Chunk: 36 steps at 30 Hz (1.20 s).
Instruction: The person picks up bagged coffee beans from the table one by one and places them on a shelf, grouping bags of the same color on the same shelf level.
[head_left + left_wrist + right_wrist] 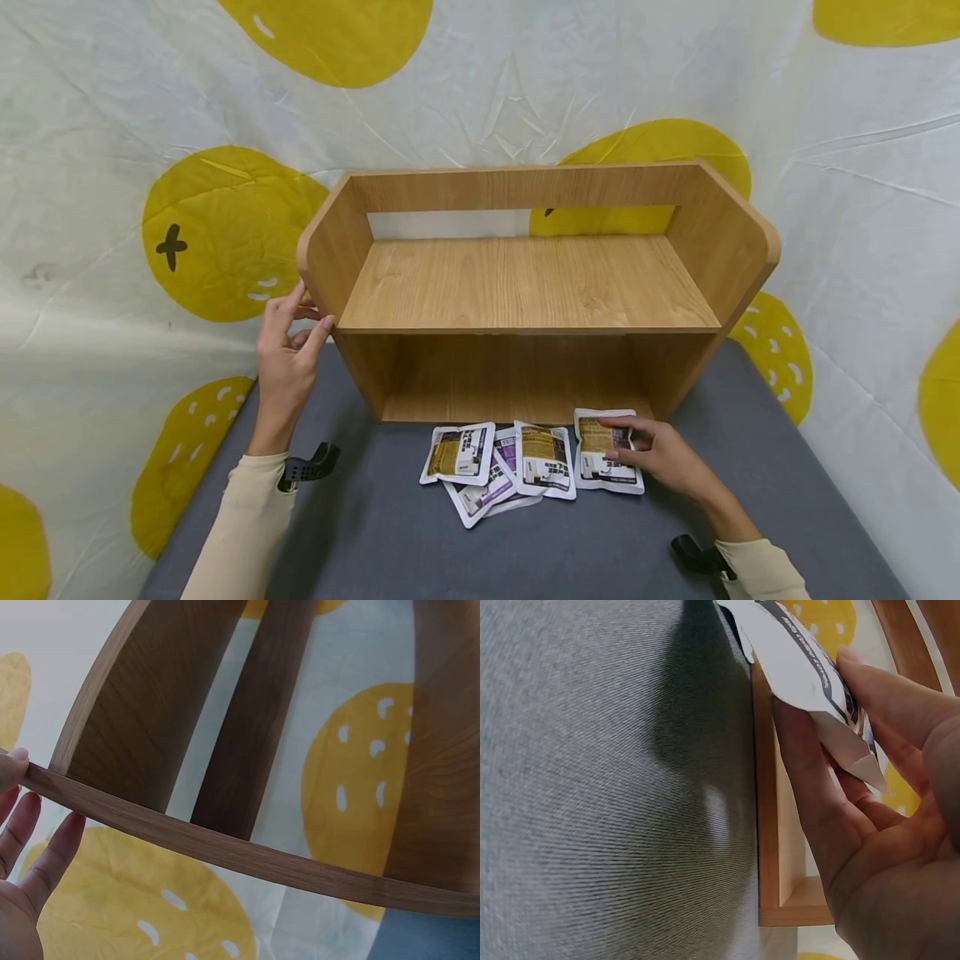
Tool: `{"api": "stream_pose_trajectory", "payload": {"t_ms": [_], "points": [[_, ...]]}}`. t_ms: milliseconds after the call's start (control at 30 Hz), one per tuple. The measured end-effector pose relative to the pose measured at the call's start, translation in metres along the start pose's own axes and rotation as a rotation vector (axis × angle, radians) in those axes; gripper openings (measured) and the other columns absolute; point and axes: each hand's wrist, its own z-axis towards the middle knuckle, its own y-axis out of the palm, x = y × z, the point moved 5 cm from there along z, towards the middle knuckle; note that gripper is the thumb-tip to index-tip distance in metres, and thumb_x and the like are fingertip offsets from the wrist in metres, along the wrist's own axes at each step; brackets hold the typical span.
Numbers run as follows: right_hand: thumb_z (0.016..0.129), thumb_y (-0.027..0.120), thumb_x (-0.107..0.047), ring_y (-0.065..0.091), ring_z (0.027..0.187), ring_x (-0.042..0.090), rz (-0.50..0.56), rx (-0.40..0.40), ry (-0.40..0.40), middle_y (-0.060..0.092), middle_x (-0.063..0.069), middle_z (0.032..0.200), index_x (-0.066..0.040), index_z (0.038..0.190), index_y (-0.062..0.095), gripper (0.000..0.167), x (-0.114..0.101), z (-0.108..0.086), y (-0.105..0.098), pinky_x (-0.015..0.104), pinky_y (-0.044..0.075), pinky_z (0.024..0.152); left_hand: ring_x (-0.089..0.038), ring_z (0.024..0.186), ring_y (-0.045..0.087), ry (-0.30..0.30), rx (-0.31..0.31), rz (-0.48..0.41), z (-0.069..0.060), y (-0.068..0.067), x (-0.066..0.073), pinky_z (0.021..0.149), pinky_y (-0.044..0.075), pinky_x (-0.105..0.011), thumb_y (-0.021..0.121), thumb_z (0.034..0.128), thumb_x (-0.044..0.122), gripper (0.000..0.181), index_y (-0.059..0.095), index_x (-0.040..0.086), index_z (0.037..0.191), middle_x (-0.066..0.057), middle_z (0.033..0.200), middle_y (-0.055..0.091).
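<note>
A two-tier wooden desk shelf [528,283] stands on the grey cloth. My left hand [288,358] pinches the edge of its left side panel, thumb on one face and fingers on the other, as the left wrist view shows. In front of the shelf's right end, my right hand [663,454] grips a flat white-edged pouch [600,475] with a gold and black label. The right wrist view shows this pouch [795,667] tilted above the cloth, between thumb and fingers. To its left lie several similar pouches, overlapping: a gold one [459,454], a purple one [480,493] and another gold one [543,458].
The grey cloth-covered table [480,562] extends toward me and to both sides of the shelf. Behind hangs a white curtain [480,108] with large yellow shapes. The shelf's lower compartment [517,375] faces the pouches. Each wrist wears a black strap.
</note>
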Motion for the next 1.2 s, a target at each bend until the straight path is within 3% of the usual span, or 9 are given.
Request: {"api": "stream_pose_trajectory", "payload": {"t_ms": [167,400,533,733,1200], "points": [[0.092,0.077,-0.015,0.06,0.067,0.009,0.073,-0.046,0.021,0.062,0.021,0.115,-0.002,0.137,0.061,0.05,-0.006,-0.001,-0.001,0.022,0.054,0.059,-0.006,0.104,0.059,0.004,0.0,0.002,0.0,0.0,0.003,0.075,0.054,-0.005,0.069,0.0863,-0.017,0.073,0.051,0.011,0.151,-0.025,0.12,0.052],[0.095,0.072,-0.009,0.061,0.068,0.01,0.126,-0.06,-0.034,0.065,0.022,0.112,0.001,0.14,0.057,0.049,-0.018,-0.003,-0.003,0.025,0.054,0.057,-0.008,0.104,0.059,0.002,-0.007,-0.004,0.001,0.0,0.01,0.077,0.054,-0.005,0.069,0.0872,-0.015,0.072,0.051,0.013,0.151,-0.027,0.12,0.052],[0.094,0.074,-0.011,0.066,0.075,0.012,0.112,-0.044,-0.029,0.064,0.022,0.116,-0.001,0.139,0.059,0.049,-0.022,-0.003,-0.007,0.026,0.058,0.061,-0.008,0.104,0.059,0.005,-0.008,-0.002,0.001,0.0,0.013,0.077,0.054,-0.005,0.069,0.0872,-0.015,0.072,0.05,0.012,0.151,-0.027,0.121,0.052],[0.093,0.075,-0.014,0.067,0.079,0.015,0.071,-0.019,-0.036,0.063,0.022,0.123,-0.004,0.137,0.062,0.047,-0.035,-0.003,-0.014,0.027,0.06,0.063,-0.006,0.105,0.059,-0.007,-0.008,0.006,0.001,-0.001,0.004,0.077,0.054,-0.005,0.069,0.0865,-0.016,0.073,0.051,0.013,0.151,-0.025,0.121,0.053],[0.093,0.075,-0.02,0.068,0.088,0.018,0.046,-0.037,-0.075,0.065,0.016,0.117,-0.013,0.138,0.062,0.047,-0.08,-0.009,-0.023,0.028,0.06,0.066,-0.009,0.101,0.062,-0.022,-0.022,-0.039,0.004,-0.004,-0.002,0.075,0.057,-0.008,0.073,0.0857,-0.012,0.069,0.056,0.015,0.147,-0.02,0.121,0.056]]}}
